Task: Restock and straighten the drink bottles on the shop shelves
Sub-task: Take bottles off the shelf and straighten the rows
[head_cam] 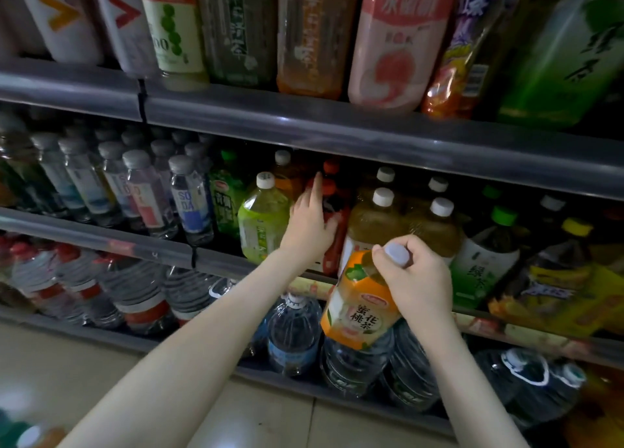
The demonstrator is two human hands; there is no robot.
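Note:
My right hand [413, 275] grips the neck of an orange-labelled tea bottle [358, 307] with a white cap, held tilted in front of the middle shelf. My left hand [310, 221] reaches into the middle shelf, fingers straight, resting against a dark bottle with a red cap and red label [332, 211]. To the left of that hand stands a green tea bottle [263, 221]. To its right stand two brown tea bottles with white caps [374, 224].
The middle shelf rail [101, 236] runs across, with small soda-water bottles [192, 204] at left and green and yellow bottles [486, 262] at right. Large bottles fill the top shelf [398, 42]. Water jugs [293, 336] line the bottom shelf above the tiled floor [67, 373].

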